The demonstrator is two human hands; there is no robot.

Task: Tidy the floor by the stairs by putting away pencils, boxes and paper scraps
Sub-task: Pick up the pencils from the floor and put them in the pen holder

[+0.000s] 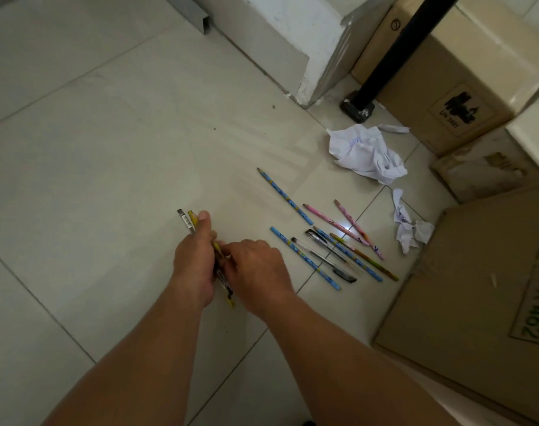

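Observation:
My left hand [194, 262] is closed around a small bundle of pencils and a pen [188, 221], whose ends stick out above and below the fist. My right hand [255, 269] touches the same bundle from the right, fingers pinched at it. To the right, several loose pencils and pens lie on the tiled floor: a blue pencil [285, 196], another blue pencil [305, 258], pink pencils [335, 224], a black-capped pen [326, 259]. A large crumpled white paper [366, 153] and a smaller paper scrap [408, 224] lie beyond them.
Cardboard boxes stand at the right: a tall one [446, 96], a smaller one [489, 170] and a large flat one [464, 302]. A black pole [388, 59] rises from a floor foot beside a white wall corner [320, 56]. Light floor tiles [108, 149] spread left.

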